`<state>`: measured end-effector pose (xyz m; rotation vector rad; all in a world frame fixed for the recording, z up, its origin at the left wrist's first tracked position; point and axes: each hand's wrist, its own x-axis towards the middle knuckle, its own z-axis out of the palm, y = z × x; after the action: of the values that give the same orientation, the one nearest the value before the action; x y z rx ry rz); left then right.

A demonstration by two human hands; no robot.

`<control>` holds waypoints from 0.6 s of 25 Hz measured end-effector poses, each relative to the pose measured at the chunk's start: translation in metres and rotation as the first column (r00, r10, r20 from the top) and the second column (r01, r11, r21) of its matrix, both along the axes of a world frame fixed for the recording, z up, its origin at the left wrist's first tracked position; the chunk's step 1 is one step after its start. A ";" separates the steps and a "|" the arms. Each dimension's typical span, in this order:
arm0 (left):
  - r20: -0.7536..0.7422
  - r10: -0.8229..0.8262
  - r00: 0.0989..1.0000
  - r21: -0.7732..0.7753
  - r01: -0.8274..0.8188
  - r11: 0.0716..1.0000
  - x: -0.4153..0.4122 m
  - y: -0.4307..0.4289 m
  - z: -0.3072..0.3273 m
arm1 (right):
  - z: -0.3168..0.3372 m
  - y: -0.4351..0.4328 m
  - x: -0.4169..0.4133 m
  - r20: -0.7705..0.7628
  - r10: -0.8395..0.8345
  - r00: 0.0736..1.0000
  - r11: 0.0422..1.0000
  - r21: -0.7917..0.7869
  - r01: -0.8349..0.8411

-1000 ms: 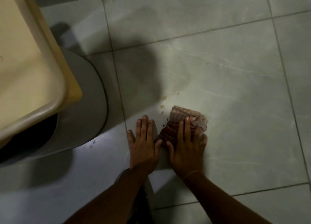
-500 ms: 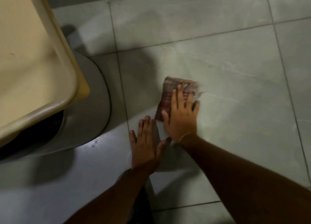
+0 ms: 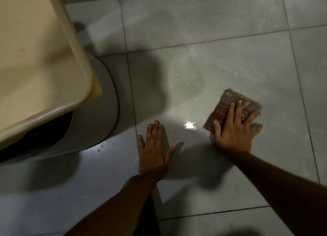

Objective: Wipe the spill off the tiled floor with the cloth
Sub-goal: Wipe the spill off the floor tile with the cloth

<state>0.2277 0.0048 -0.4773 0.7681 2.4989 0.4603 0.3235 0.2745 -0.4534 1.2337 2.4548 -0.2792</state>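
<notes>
One flat right hand presses slanted cloth.

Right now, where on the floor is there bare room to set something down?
The widest bare patch is the grey tiled floor beyond both hands. A smaller gap lies between the flat left hand and the right hand pressing the reddish checked cloth. The left is crowded by the cream plastic tub above a grey round-edged base.

Cloth under right fingers: red-brown with pale stripes. Floor: pale grey-green marbled tiles, dark grout. Tub beyond left fingers: cream.
</notes>
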 end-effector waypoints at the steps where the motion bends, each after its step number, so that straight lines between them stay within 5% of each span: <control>1: 0.006 -0.001 1.000 -0.004 0.001 1.000 0.000 0.000 0.000 | -0.001 0.004 -0.025 -0.044 -0.029 0.999 1.000 0.011 0.029; 5: 0.036 0.023 0.999 0.025 -0.023 0.999 -0.002 0.001 0.003 | -0.009 -0.049 -0.096 -0.179 0.212 0.961 0.977 0.026 -0.211; 9: 0.062 0.037 0.997 0.073 -0.042 0.996 -0.003 0.001 0.007 | -0.020 -0.113 -0.039 -0.240 0.506 0.828 0.852 -0.006 -0.523; 15: 0.060 0.031 0.998 0.033 -0.033 0.999 -0.002 0.002 0.009 | -0.004 -0.026 0.077 -0.041 0.427 0.903 0.902 -0.049 -0.429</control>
<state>0.2255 0.0073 -0.4678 0.7175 2.4573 0.5301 0.4003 0.2487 -0.4573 0.6391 2.6399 -0.2409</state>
